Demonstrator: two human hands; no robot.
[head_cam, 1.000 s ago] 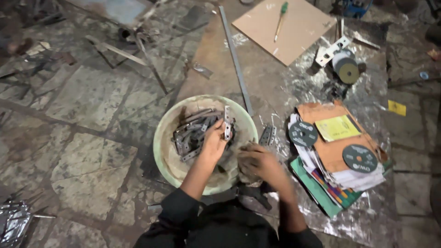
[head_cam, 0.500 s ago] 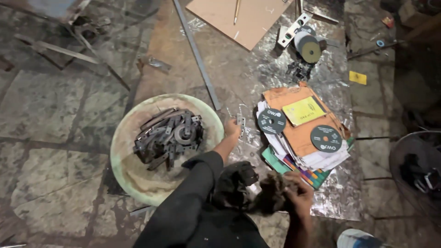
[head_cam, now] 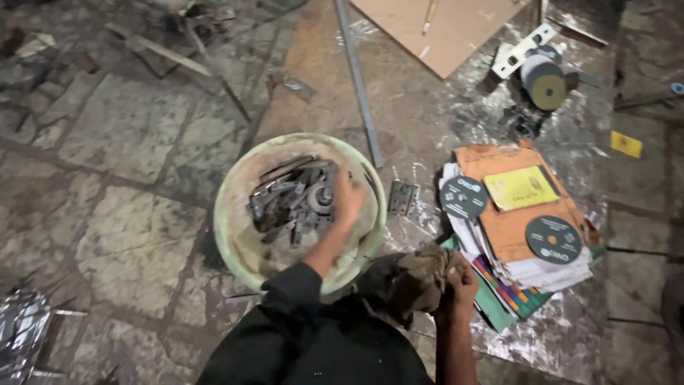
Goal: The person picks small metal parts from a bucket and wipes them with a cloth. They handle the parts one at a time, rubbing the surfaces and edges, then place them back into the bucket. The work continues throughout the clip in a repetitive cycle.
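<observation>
Two bare hands work over a stained, paint-flecked metal sheet [head_cam: 456, 135]: the left hand [head_cam: 348, 203] reaches into a round, pale green basin [head_cam: 235, 214] with a scuffed rim, its fingers curled down onto a tangle of dark, flat metal parts [head_cam: 288, 203], though whether they actually grip one cannot be told. The right hand [head_cam: 459, 281] is clenched around a crumpled, grimy brown rag [head_cam: 413, 278] just beside the basin's near edge. Close to the basin lies a small steel hinge [head_cam: 403, 197], and farther right two dark grinding discs [head_cam: 463, 197] rest on a stack of orange and white card and paper [head_cam: 520, 235].
</observation>
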